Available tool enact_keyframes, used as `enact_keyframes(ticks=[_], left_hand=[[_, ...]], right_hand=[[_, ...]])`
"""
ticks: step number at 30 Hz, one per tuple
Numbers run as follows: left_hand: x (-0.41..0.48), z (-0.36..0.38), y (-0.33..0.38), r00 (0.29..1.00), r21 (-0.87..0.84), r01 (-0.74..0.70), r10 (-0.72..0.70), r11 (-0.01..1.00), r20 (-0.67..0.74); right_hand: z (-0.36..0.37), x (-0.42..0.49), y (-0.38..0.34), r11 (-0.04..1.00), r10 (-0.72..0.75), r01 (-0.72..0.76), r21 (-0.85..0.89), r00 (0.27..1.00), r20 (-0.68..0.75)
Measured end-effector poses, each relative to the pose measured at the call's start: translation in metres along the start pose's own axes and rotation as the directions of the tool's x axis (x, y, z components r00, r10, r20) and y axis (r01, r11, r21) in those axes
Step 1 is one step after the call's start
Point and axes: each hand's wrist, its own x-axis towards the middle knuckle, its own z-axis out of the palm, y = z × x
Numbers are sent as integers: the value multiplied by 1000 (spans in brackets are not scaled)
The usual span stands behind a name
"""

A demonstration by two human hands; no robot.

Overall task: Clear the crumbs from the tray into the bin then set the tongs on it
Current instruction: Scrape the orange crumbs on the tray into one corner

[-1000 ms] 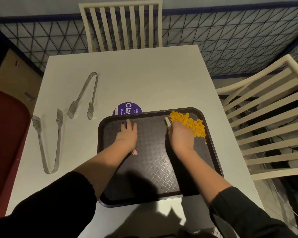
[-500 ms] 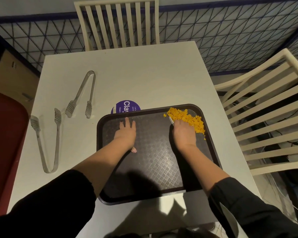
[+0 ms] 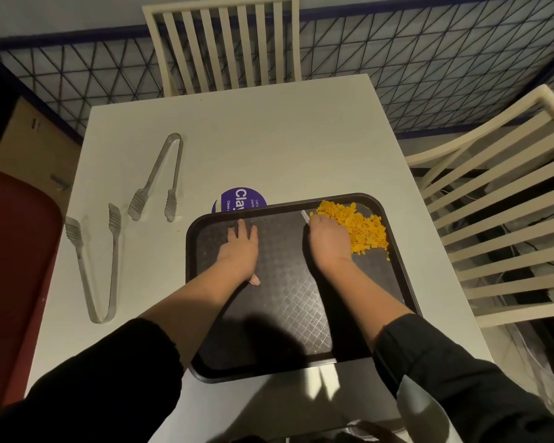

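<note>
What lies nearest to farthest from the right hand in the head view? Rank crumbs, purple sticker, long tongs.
1. crumbs: touching the right hand, tray's far right corner.
2. purple sticker: beyond the tray's far edge, leftward.
3. long tongs: table's left side.

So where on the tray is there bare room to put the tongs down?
The tray's middle strip between the left hand and right hand is bare, and so is its near part, though the forearms cross it. The far right corner is crowded with orange crumbs. Both tongs lie on the table left of the tray.
</note>
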Motion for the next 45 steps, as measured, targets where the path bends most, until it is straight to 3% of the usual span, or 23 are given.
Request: enact_keyframes(ticks=[4,9,16,23,29,33,36,39,41,45], left_hand=[[-1,0,1,1000,-5,-1,1,1000,-7],[0,-1,2,1000,-3,10,-10,1000,-1],[-3,-1,3,1000,0,14,-14,1000,-7],[-8,3,2,1000,16,2,-2,1000,-4],[-17,5,12,1000,157,-18,20,987,-11],[-27,3,10,980,4,-80,79,997,-183],[-42,7,2,936,-187,-76,6,979,-352],[-59,15,-4,950,-380,32,-146,924,-275],[-68,28,-5,935,-444,44,-193,895,-297],[-86,53,-9,778,-554,40,-374,831,-505]], right_hand=[[-4,-4,28,999,47,-47,5,999,1],[-7,-13,35,991,66,-52,120,991,-120],[3,-23,27,988,115,-111,109,993,-32],[-8,-12,27,991,131,-130,-22,989,63],[-8,-16,32,992,125,-124,-15,991,53],[-11,-22,37,993,103,-102,53,994,-22],[-18,-35,36,984,109,-94,153,990,-94],[-19,-59,34,955,155,-122,272,982,-104],[-13,-82,37,936,162,-117,333,981,-110],[10,-129,54,939,91,-17,343,976,-199]])
